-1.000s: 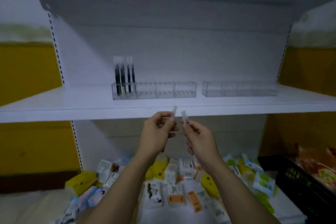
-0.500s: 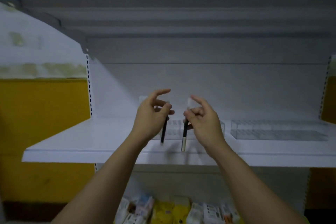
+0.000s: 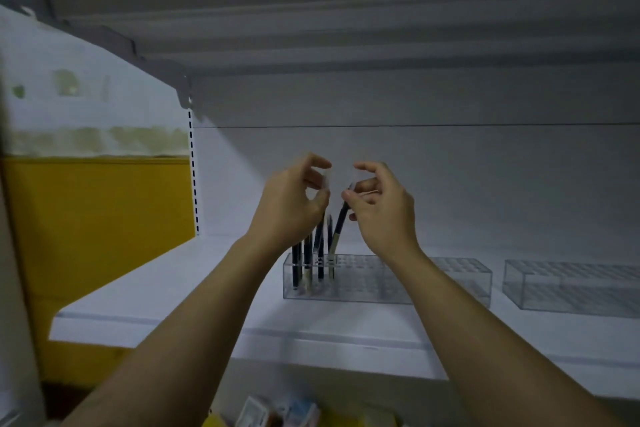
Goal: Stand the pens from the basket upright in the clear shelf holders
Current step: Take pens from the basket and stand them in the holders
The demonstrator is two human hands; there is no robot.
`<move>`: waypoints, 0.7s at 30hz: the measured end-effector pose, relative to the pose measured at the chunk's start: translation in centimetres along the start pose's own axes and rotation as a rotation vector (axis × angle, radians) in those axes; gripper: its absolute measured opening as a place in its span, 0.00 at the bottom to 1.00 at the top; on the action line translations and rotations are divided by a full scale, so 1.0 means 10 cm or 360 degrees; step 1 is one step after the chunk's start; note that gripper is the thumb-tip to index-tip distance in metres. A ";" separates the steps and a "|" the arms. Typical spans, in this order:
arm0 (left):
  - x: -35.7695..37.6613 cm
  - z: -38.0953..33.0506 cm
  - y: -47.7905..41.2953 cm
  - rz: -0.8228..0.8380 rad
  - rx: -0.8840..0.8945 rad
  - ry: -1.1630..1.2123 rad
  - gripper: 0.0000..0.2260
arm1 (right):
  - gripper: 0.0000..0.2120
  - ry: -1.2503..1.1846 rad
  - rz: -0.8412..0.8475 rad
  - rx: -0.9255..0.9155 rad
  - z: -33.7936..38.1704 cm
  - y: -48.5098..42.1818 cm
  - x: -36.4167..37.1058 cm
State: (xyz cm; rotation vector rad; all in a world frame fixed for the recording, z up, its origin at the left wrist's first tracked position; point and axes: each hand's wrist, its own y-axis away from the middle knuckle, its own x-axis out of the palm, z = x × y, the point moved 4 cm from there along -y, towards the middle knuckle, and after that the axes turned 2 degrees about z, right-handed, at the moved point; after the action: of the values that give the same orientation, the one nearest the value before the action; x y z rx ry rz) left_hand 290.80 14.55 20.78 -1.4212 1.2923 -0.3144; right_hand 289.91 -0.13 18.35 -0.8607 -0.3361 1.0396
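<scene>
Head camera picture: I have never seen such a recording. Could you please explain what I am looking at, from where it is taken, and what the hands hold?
There is no machine here. These are a person's two bare hands, and the camera sits on that person's head, looking forward and down, so the arms enter from the bottom. In front is a white shelf. On it are a clear holder in the middle and a second holder at the right. A few pens stand in the left end of the clear holder. The right hand pinches a tilted pen whose lower end is at the holder's top. The left hand pinches another pen by its pale cap. Coloured packets lie below.
</scene>
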 end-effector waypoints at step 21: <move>0.16 0.34 -0.03 0.0275 -0.0186 -0.0168 0.04 | 0.28 0.0858 0.0823 -0.0049 -0.27 0.14 0.18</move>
State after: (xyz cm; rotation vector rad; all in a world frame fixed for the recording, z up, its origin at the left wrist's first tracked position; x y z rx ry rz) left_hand 294.16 14.97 19.15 -1.3932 1.3537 -0.0482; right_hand 291.59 0.47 15.26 -1.2508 0.3462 1.2214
